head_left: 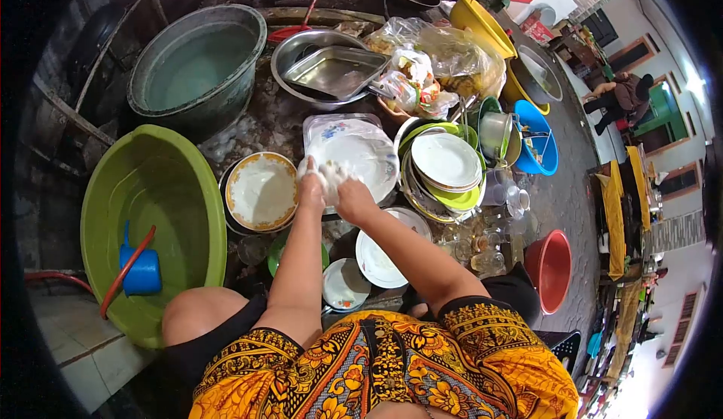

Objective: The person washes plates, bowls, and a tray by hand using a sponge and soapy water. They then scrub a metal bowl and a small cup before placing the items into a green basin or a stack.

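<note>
While left hand (309, 188) grips plate (367, 153) rim, right hand (352, 200) clenches sponge (331, 173) against it

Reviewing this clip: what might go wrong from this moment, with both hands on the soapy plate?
1. Foam covers the left hand and right hand where they meet the white plate, so it may slip.
2. The stacked plates beside it sit unevenly and could slide.
3. The glasses crowd close to the right forearm and might be knocked.
</note>
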